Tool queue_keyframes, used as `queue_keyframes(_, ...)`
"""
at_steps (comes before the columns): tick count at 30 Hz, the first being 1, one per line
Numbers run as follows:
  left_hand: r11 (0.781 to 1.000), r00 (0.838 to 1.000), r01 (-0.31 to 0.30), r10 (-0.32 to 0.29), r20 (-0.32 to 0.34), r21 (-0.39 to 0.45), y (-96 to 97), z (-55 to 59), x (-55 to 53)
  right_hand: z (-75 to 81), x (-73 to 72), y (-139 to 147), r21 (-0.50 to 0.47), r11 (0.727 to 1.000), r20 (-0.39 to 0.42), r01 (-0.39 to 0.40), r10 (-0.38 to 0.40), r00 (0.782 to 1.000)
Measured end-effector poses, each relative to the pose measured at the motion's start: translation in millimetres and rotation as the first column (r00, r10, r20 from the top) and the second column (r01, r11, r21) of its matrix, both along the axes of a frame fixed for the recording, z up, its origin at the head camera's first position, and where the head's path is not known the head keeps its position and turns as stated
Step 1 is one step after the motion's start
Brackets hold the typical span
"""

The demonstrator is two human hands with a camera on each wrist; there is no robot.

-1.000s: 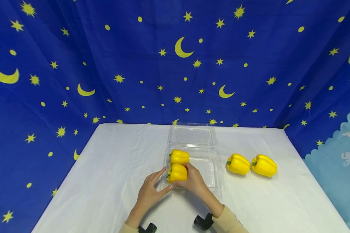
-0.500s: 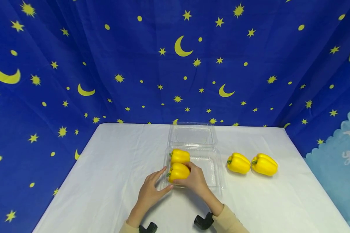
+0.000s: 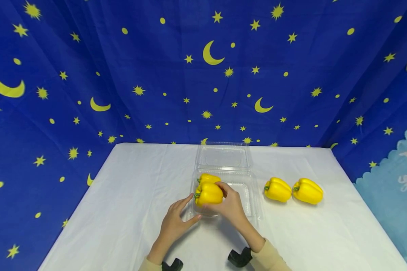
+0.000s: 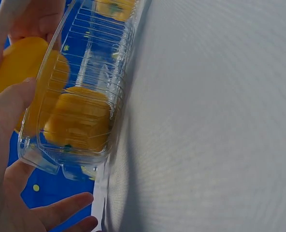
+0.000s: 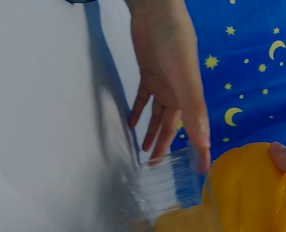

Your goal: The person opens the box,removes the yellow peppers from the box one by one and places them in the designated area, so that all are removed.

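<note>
White tablecloth point(image 3: 149, 177) beneath, the right hand point(image 3: 231, 203) grips a yellow bell pepper point(image 3: 208, 194) above the clear plastic clamshell's point(image 3: 239, 194) left half, while the spread-fingered left hand point(image 3: 174, 224) beside it should brace the rim gently.

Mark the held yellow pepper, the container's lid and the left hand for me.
Held yellow pepper point(image 3: 208, 194), head view, middle of its side.
Container's lid point(image 3: 223, 156), head view, middle of its clear panel.
Left hand point(image 3: 173, 223), head view, back of the hand.

Left grip point(image 3: 174, 223) spread, right grip point(image 3: 231, 205) curled
</note>
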State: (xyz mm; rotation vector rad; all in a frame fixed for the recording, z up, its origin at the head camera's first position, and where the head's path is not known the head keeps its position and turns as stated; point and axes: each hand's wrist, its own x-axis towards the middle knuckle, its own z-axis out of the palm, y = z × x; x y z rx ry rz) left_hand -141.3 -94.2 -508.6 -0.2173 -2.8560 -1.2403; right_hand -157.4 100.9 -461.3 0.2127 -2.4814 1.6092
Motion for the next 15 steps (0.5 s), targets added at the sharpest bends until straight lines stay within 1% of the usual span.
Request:
queue_keyframes(7,1.000,1.000,-0.003,0.003,-0.009,-0.012,0.8,0.2,0.8,14.0,1.4,10.4,-0.041,0.999,-0.011,0.031,-0.032,0.999)
queue_keyframes(10,1.000,1.000,-0.010,0.010,-0.016,-0.011,1.3,-1.0,1.2,20.9,3.2,16.0,-0.052,0.998,0.000,0.044,-0.044,0.999)
queue_keyframes(15,1.000,1.000,-0.018,0.017,-0.021,-0.012,1.5,-0.8,0.8,31.1,5.1,28.0,-0.041,0.996,0.022,0.076,-0.076,0.997)
